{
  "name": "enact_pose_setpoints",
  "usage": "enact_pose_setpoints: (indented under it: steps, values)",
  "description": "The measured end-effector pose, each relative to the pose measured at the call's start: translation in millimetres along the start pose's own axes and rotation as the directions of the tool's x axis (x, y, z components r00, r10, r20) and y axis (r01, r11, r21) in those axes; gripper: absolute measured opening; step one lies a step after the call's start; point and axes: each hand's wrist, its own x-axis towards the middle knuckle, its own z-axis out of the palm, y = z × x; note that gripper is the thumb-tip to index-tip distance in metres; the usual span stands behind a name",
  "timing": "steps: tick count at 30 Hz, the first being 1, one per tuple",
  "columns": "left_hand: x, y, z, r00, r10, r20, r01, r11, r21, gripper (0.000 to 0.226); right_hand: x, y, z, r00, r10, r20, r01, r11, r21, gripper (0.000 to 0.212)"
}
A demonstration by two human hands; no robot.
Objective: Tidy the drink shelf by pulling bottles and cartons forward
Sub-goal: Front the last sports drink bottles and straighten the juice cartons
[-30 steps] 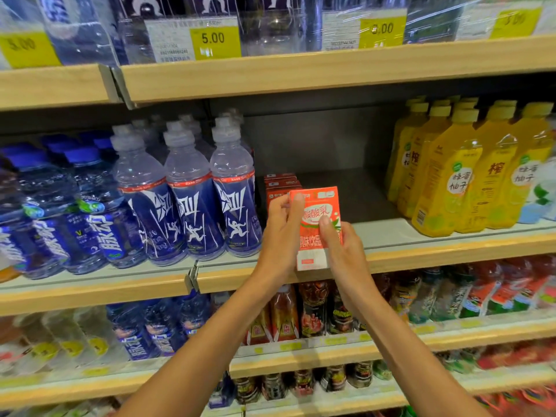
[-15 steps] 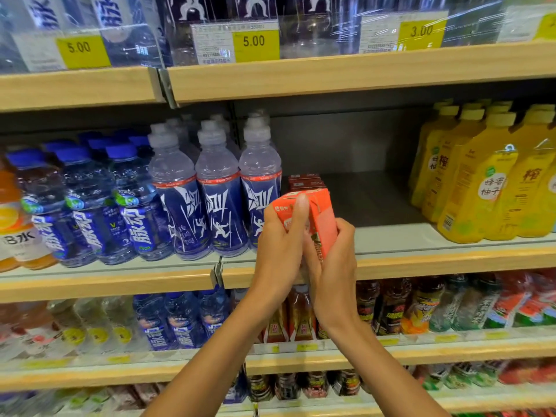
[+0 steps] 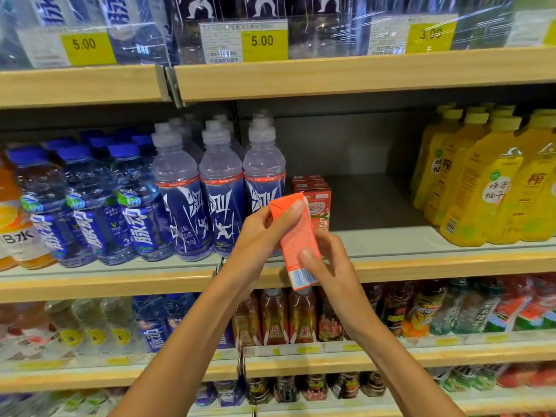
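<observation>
I hold a small red drink carton in front of the middle shelf, tilted so its narrow printed side faces me. My left hand grips its upper left part, thumb across the top. My right hand holds its lower right part, thumb on the side near the barcode. Behind it, a short row of the same red cartons stands set back on the shelf, next to three clear bottles with blue labels.
Blue-capped water bottles fill the shelf's left part and yellow juice bottles its right. Bare shelf floor lies between cartons and juice. The upper shelf edge carries price tags. Lower shelves hold several small bottles.
Both hands have turned the carton from front-facing to side-facing and tilted it. The view has shifted so the shelf contents sit further right and lower in frame.
</observation>
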Motion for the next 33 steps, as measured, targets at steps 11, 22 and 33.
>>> enact_pose_setpoints:
  steps: [11, 22, 33]
  values:
    - [1, 4, 20, 0.997, 0.004, -0.072, 0.003, 0.995, 0.099, 0.046, 4, -1, 10, 0.977, 0.006, -0.212, -0.021, 0.997, -0.068, 0.067]
    - [1, 1, 38, 0.894, -0.147, -0.424, 0.110, 0.988, -0.112, 0.048, -10, 8, 20, 0.969, -0.092, -0.229, 0.048, 0.980, -0.192, 0.074]
    - [-3, -26, 22, 0.950, -0.145, -0.276, 0.121, 0.988, -0.100, 0.063, -15, 15, 10, 0.988, 0.141, -0.056, -0.142, 0.990, -0.015, 0.050]
